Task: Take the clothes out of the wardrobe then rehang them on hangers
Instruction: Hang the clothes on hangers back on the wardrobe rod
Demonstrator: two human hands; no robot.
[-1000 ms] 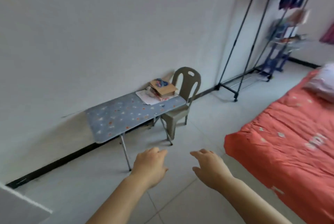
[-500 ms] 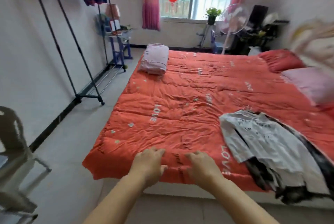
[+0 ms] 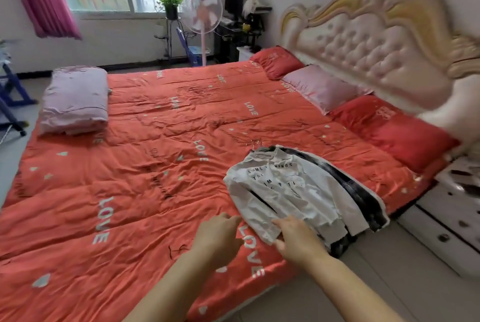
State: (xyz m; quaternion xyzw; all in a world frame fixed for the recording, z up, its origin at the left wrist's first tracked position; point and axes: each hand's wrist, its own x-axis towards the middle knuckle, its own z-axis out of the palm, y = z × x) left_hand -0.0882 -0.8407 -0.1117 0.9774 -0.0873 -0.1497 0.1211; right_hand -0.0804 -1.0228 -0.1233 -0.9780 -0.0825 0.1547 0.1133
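The white shirt [image 3: 285,192] looked limp and light, best lifted at the collar [image 3: 268,156]. The left hand [image 3: 219,234] hovered loose and empty; the right hand [image 3: 297,240], equally slack, touched its hem [image 3: 268,233].

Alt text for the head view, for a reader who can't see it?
A white shirt lies on dark clothes at the near edge of a red quilt. The right hand is at its sleeve; the left hand hovers beside it.
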